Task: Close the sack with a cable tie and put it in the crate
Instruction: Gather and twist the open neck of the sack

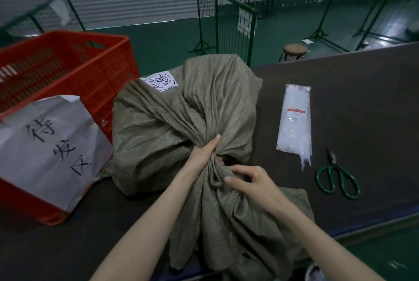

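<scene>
We are gathering the sack at table centre: our left hand is clenching its twisted neck, our right hand is pinching the loose folds at 5 o'clock. The woven cloth looks soft, bulky and slippery, best gripped at the neck. Ties are lying at 3 o'clock, the crate at 9.

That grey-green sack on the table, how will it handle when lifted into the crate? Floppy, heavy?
Probably floppy: the sack is creased woven cloth that bunches where the left hand grips its neck. It bulges full, so likely bulky, perhaps hefty. The loose mouth under the right hand isn't tied yet and could spill open.
</scene>
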### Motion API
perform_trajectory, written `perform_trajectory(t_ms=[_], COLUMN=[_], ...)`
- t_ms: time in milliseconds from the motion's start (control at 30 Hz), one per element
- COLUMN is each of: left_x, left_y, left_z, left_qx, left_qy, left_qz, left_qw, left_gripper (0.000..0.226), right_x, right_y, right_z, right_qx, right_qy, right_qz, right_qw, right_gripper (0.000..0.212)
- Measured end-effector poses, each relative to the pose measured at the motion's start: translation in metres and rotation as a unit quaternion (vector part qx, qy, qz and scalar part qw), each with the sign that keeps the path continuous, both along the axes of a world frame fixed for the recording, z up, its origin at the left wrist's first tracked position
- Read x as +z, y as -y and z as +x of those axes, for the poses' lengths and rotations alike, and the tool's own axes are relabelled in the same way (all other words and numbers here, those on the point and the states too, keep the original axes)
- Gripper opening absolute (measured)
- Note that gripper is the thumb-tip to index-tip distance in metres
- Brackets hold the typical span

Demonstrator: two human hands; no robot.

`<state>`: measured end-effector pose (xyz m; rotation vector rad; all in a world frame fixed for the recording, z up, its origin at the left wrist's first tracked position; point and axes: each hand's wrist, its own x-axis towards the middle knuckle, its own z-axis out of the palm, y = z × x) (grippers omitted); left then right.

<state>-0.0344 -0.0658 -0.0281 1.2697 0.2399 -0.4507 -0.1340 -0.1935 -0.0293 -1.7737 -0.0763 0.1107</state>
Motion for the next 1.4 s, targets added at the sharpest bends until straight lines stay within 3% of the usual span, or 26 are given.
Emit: perform_trajectory(t_ms=[167,233,333,600,733,833,900,1100,1300,1400], left_x=[0.0,-0.001,-0.012,-0.006,-0.023,-0.031,-0.033,-0.045,-0.051,-0.054], left_y=[-0.008,-0.011,-0.021,-0.034,-0.024,-0.013,-0.009,-0.012,-0.009,-0.009], left_z=[-0.005,-0.011,-0.012,-0.019,-0.022,-0.024,-0.026,-0.02,-0.03,-0.031], left_qx=[-0.067,-0.118,-0.195,-0.297,-0.176,-0.034,0.001,0.058,0.091,0.095], left_qy=[-0.006,-0.007,0.039,0.023,-0.027,0.084,0.152,0.191,0.179,0.174], left_qz=[-0.057,-0.06,0.001,0.005,-0.013,0.033,0.037,0.076,0.057,0.058], left_qw=[0.996,0.991,0.98,0.955,0.984,0.995,0.988,0.977,0.978,0.978], left_gripper=[0.014,0.005,0.022,0.019,0.007,0.024,0.032,0.037,0.037,0.039], right_x=[-0.005,-0.003,0.006,0.011,0.006,0.005,0.004,-0.011,-0.054,-0.075], right_y=[0.005,0.006,0.001,-0.008,-0.006,-0.003,-0.001,0.02,0.083,0.118], right_z=[0.015,0.028,0.047,0.079,0.081,0.08,0.077,0.068,0.069,0.065], right_qx=[-0.192,-0.187,-0.126,-0.122,-0.115,-0.116,-0.126,-0.214,-0.36,-0.397], right_qy=[0.052,0.052,0.025,0.013,0.031,0.035,0.046,0.074,0.033,-0.015], right_qz=[0.069,0.075,0.089,0.08,0.084,0.09,0.095,0.119,-0.026,-0.143], right_qw=[0.978,0.978,0.988,0.989,0.989,0.989,0.986,0.967,0.932,0.906], right_gripper=[0.013,0.023,0.044,0.062,0.062,0.06,0.055,0.037,0.016,0.011])
